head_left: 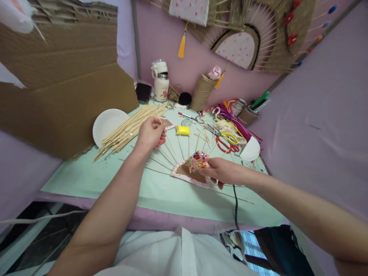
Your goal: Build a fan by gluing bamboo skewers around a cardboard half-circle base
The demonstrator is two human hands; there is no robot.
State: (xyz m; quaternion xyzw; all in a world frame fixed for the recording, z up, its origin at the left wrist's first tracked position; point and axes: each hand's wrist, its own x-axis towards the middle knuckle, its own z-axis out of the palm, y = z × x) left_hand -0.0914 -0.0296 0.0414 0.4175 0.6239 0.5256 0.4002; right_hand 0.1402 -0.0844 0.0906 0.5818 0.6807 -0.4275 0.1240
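Observation:
My right hand (222, 170) is wrapped round a floral-patterned glue gun (197, 159), with a black cord (236, 209) trailing below. Under it lies a half-round cardboard piece (193, 174) edged in pale spotted fabric, from which thin wooden sticks (169, 148) fan out over the table. To the upper left, my left hand (151, 134) is closed in a pinch on a thin wooden stick (158, 114). Just beyond its fingers is a smaller cardboard piece (168, 123) with a pale edge. Part of a pink-red object (160, 143) shows beneath that hand.
A pile of wooden sticks (129, 130) overlaps a white paper plate (107, 120). Scissors (227, 145), a yellow packet (182, 130) and a cut plate piece (250, 148) lie around. Behind stand a bottle (161, 82) and a twine spool (202, 92). Large cardboard (71, 96) leans left.

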